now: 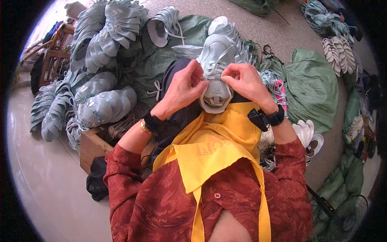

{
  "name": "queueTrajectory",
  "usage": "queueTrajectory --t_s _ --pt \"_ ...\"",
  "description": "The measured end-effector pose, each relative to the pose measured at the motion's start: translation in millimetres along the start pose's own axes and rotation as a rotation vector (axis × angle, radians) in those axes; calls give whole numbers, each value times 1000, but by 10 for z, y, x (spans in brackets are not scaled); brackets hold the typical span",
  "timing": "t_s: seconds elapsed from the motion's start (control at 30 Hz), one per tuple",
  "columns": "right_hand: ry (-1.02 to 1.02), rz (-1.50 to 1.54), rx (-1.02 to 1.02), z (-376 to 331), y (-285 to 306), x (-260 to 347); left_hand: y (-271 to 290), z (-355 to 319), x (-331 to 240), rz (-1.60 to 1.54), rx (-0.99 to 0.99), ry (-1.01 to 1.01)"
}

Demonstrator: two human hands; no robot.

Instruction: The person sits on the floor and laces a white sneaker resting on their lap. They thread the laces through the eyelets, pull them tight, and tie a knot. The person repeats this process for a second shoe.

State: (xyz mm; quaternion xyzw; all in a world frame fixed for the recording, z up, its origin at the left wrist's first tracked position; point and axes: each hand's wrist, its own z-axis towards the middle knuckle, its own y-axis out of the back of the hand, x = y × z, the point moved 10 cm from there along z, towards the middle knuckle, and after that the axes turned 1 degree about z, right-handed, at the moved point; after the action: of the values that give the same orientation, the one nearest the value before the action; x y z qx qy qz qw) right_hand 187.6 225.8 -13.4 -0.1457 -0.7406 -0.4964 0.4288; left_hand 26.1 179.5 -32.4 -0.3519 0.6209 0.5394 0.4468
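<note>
A pale grey-blue shoe upper [219,46] rests over my lap, its toe pointing away from me and its tongue toward me. A thin pale shoelace [216,67] criss-crosses its front. At the left side of the eyelets, my left hand [182,86] is closed in a pinch on the lace. My right hand [248,83] pinches the lace on the other side, thumb and forefinger pressed together. The fingertips hide the short lengths of lace they grip. Just past the toe, more uppers of the same colour lie in a row.
Nested stacks of uppers [109,107] fill the left side, above a wooden box [92,149]. Green sacks [312,88] lie at the right and beneath the far uppers. White uppers [339,54] sit far right. A yellow apron [209,157] covers my lap.
</note>
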Motion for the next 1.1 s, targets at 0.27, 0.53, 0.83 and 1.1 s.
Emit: queueTrajectory --t_s 0.27,0.53,0.83,1.1 --pt "0 175 51 19 -8 -114 14 115 26 158 12 -21" --pt "33 444 117 -146 663 136 1108 -313 595 135 -40 152" --pt "98 244 157 35 164 148 2400 -1114 1227 687 -143 451" --pt "618 -235 -103 178 52 599 2902 -1680 1661 718 -151 658"
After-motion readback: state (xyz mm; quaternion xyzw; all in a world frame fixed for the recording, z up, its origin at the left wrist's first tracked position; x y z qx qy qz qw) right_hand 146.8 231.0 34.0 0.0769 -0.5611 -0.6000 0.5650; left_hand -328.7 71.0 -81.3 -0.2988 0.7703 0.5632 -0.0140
